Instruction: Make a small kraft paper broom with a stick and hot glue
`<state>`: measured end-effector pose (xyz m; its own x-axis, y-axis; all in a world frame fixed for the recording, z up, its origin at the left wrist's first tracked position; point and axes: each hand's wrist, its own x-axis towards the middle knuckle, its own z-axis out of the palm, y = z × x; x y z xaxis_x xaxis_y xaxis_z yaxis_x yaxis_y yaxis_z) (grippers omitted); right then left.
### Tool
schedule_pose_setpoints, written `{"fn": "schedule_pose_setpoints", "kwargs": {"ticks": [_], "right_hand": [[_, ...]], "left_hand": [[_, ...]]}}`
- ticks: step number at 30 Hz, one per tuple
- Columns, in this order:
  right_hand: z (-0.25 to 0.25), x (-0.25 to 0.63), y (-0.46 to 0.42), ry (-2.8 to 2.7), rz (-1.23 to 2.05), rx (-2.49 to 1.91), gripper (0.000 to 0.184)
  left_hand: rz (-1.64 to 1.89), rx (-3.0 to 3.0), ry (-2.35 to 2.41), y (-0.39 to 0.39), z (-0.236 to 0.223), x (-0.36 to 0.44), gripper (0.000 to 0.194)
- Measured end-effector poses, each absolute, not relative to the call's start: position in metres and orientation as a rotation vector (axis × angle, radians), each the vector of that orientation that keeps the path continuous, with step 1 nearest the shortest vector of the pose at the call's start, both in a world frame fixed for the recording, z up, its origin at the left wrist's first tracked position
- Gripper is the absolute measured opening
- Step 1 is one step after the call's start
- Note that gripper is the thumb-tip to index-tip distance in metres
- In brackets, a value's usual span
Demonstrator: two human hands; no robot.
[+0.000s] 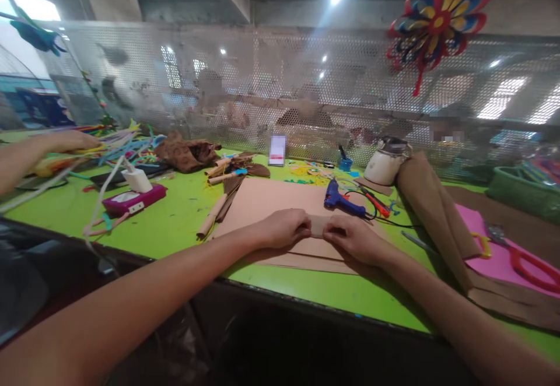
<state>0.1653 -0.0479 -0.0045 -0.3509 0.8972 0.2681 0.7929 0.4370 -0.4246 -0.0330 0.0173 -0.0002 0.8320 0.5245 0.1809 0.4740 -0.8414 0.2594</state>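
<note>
My left hand (284, 228) and my right hand (352, 237) are both closed on a small piece of brown paper (318, 225), one at each end. They hold it just above a large brown paper sheet (266, 199) lying flat on the green table (175, 223). A blue glue gun (339, 198) lies just beyond my right hand, its cord trailing right.
Rolled brown paper tubes (214, 214) lie left of the sheet. A brown paper cone (431, 205) and red scissors (531, 263) on pink paper sit right. A magenta box (133, 199), pipe cleaners (126, 144) and another person's arm (39, 150) are at far left. A white jar (385, 164) stands behind.
</note>
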Motion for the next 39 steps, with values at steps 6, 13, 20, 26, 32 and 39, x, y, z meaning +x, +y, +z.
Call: {"fn": "schedule_pose_setpoints", "kwargs": {"ticks": [6,13,20,26,32,39], "right_hand": [[-0.005,0.169,-0.047,-2.239,0.325,-1.468,0.014],[-0.007,0.172,-0.045,-2.282,0.252,-1.523,0.017],[-0.009,0.175,-0.042,-2.294,0.255,-1.549,0.017],[-0.009,0.177,-0.038,-2.258,0.322,-1.534,0.012],[-0.010,0.179,-0.036,-2.238,0.462,-1.435,0.012],[-0.011,0.179,-0.035,-2.212,0.503,-1.414,0.007]], "left_hand": [[0.331,2.841,0.780,0.018,0.001,-0.035,0.019],[0.330,2.811,0.734,0.022,0.001,-0.038,0.020],[0.338,2.835,0.740,0.027,-0.002,-0.040,0.020],[0.268,2.744,0.746,0.027,0.005,-0.038,0.014],[0.221,2.634,0.655,0.035,0.008,-0.037,0.011],[0.212,2.628,0.647,0.038,0.005,-0.035,0.010]]}}
